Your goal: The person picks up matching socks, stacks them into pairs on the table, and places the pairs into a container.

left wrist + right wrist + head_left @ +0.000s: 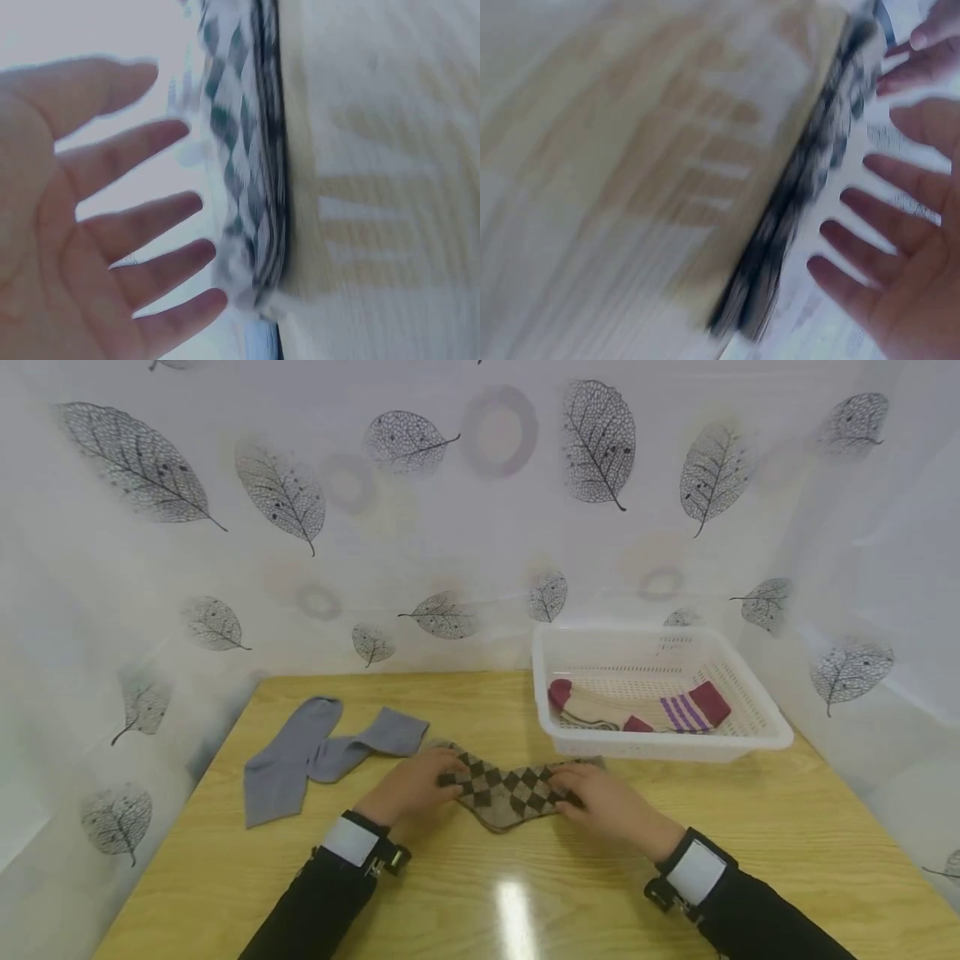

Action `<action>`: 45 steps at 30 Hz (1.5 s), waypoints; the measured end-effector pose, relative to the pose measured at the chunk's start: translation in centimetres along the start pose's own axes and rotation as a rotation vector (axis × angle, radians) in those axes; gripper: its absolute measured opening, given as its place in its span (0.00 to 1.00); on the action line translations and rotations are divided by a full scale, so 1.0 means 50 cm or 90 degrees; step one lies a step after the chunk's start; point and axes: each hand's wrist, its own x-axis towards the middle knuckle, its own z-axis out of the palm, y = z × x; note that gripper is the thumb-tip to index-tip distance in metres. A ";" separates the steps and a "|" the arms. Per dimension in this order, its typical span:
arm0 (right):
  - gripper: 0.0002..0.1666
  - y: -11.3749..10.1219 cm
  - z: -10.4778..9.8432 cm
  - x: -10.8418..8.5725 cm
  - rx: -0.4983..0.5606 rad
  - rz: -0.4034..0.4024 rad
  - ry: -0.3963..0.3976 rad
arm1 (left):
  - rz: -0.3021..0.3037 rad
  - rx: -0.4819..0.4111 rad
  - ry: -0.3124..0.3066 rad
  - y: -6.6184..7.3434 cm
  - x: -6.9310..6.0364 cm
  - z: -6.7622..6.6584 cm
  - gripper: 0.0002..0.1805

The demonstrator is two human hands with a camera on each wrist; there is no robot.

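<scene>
A pair of argyle socks [501, 797], grey-brown with dark diamonds, lies stacked flat on the wooden table in the head view. My left hand [411, 783] is over their left end and my right hand [611, 802] over their right end. Both wrist views show spread, fairly straight fingers on the left hand [97, 217] and the right hand [915, 255], with nothing gripped. The layered edge of the argyle socks [247, 150] runs just beyond the fingertips there. Whether any fingertip touches the fabric is unclear.
Two grey-blue socks, one long [281, 768] and one bent [382, 737], lie at the table's left. At the back right stands a white plastic basket [675, 743] holding cream socks [637, 708] with maroon ends and purple stripes. A leaf-print curtain [450, 543] hangs behind.
</scene>
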 end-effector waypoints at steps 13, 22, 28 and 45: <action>0.17 0.081 -0.028 -0.023 0.066 0.288 0.019 | -0.191 -0.040 0.135 -0.061 0.019 -0.003 0.25; 0.16 0.089 -0.020 0.001 0.141 0.352 -0.070 | -0.199 -0.037 0.142 -0.066 0.029 0.012 0.24; 0.21 0.099 -0.028 0.000 0.164 0.341 -0.111 | -0.223 -0.070 0.127 -0.060 0.023 0.013 0.19; 0.16 0.128 -0.039 -0.038 0.390 0.283 -0.017 | -0.182 -0.126 0.099 -0.071 0.012 -0.005 0.22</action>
